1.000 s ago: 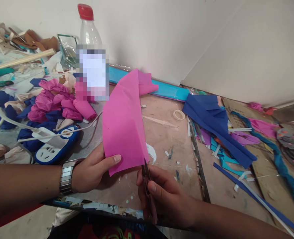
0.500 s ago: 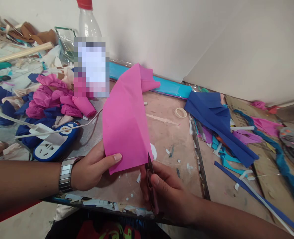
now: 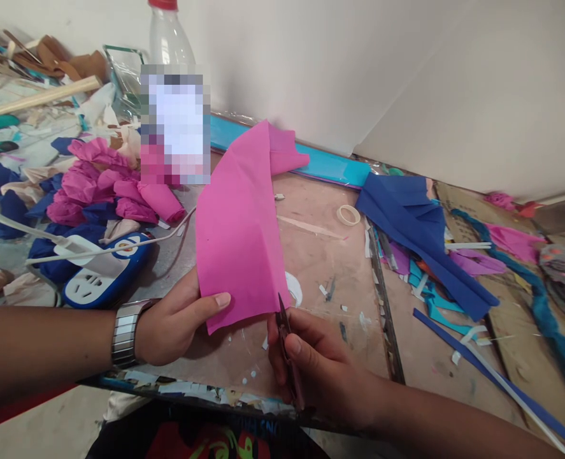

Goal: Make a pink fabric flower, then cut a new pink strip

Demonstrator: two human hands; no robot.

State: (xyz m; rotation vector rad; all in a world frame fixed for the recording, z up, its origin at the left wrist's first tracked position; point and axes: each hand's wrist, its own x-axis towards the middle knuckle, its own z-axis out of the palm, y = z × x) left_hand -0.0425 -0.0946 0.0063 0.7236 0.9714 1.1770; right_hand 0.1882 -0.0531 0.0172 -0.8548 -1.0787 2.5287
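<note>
A sheet of bright pink crepe paper (image 3: 239, 242), or thin cloth like it, is raised over the table with its far end folded. My left hand (image 3: 177, 319) pinches its lower left corner, thumb on top and fingers underneath. In my right hand (image 3: 315, 357) is a pair of small dark scissors (image 3: 289, 363), the fingers wrapped around the handles. The blade tips lie at the sheet's lower right edge, with a narrow strip of pink to their right. Part of the handles is hidden by my fingers.
Left stand a blue power strip (image 3: 91, 287) with white cables and a heap of pink paper flowers (image 3: 86, 185). Behind are a clear bottle (image 3: 170, 41) and a blue strip (image 3: 334, 167). Folded dark blue material (image 3: 406, 223) and a tape ring (image 3: 348, 215) lie right.
The scissors have shifted slightly left along the sheet's lower edge, and their blades look a little more closed. My left hand keeps its hold on the pink sheet.
</note>
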